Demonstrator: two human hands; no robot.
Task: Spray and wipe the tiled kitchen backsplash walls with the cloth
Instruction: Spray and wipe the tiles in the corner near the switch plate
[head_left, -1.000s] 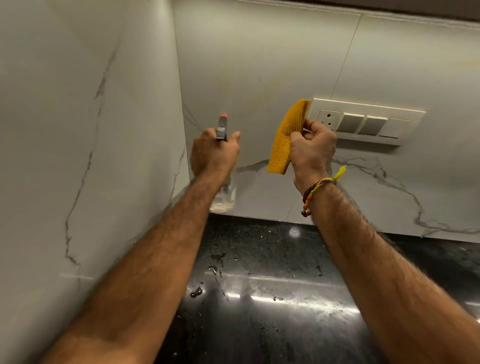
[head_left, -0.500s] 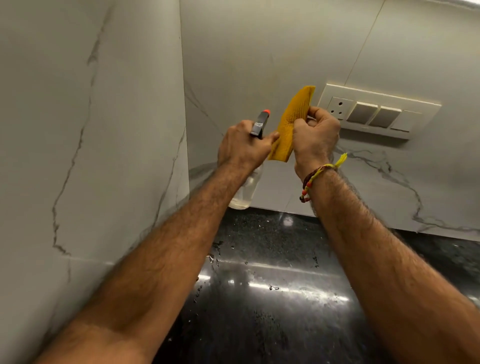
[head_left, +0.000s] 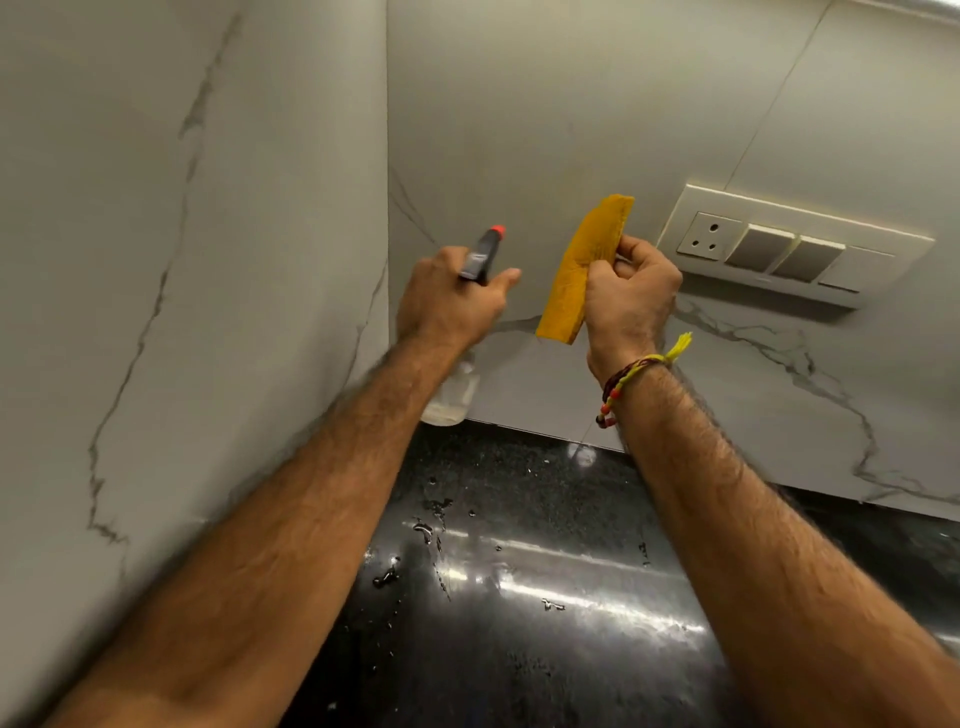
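My left hand (head_left: 449, 304) grips a clear spray bottle (head_left: 454, 395) by its dark head, whose red nozzle (head_left: 497, 229) points up and right toward the back wall. A folded yellow cloth (head_left: 582, 270) stands upright in my right hand (head_left: 631, 296), just right of the nozzle and apart from it. Both hands hover in front of the white marbled back wall tiles (head_left: 545, 114), near the corner with the left wall tiles (head_left: 182, 260). The bottle's lower half is partly hidden behind my left wrist.
A cream switch plate with a socket (head_left: 779, 249) is mounted on the back wall just right of my right hand. Below lies a glossy black countertop (head_left: 519, 597) with water drops. A beaded thread bracelet (head_left: 623, 379) circles my right wrist.
My left hand with the bottle swung right until it nearly touched the cloth, then drew back left a little. The cloth hand stayed near the switch plate.
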